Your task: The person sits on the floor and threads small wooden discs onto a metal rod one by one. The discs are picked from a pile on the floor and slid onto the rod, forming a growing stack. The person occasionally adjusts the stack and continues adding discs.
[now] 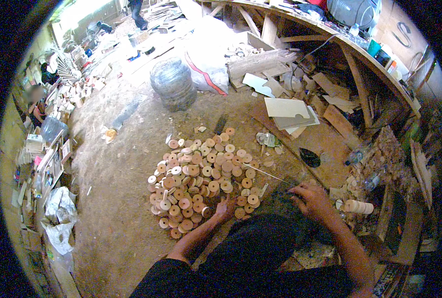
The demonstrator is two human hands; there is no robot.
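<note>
A heap of small round wooden discs, each with a centre hole (184, 203), lies on the dirt floor before me. My left hand (225, 209) reaches into its near right side, fingers down among the discs; whether they grip one cannot be made out. Right of the heap, my right hand (313, 201) is closed on a thin pale rod or wire (265, 173), whose far tip points over the discs. Beyond that hand, a row of stacked discs (359, 206) lies roughly in line with the rod; my hand hides whether they are joined.
A wrapped round bundle (173, 83) and a white sack (206, 74) stand beyond the heap. Flat board offcuts (293, 114) lie under a curved wooden bench (350, 59) at right. Wood scraps (52, 164) and a seated person (35, 107) are at left.
</note>
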